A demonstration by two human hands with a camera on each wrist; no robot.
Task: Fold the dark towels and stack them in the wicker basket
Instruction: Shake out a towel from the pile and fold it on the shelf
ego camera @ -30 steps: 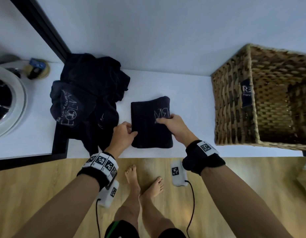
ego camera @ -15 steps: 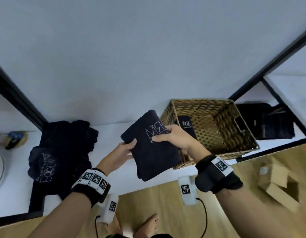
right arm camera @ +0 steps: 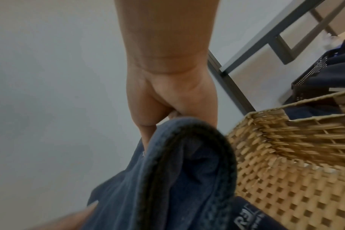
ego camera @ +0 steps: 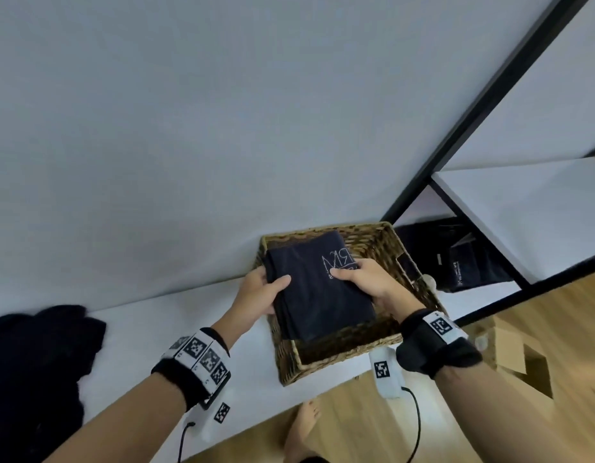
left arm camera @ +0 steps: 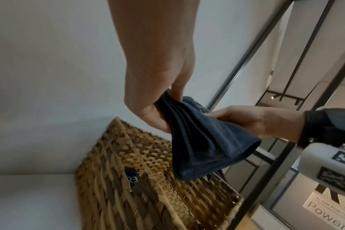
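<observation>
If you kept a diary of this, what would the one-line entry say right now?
step: placing | folded dark towel held over wicker basket | left hand grips | right hand grips | unfolded pile waiting

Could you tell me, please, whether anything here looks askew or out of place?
Only slightly: the folded towel, gripped by the left hand and right hand, sits skewed to the wicker basket walls. Unfolded dark towels lie heaped at the left.
</observation>
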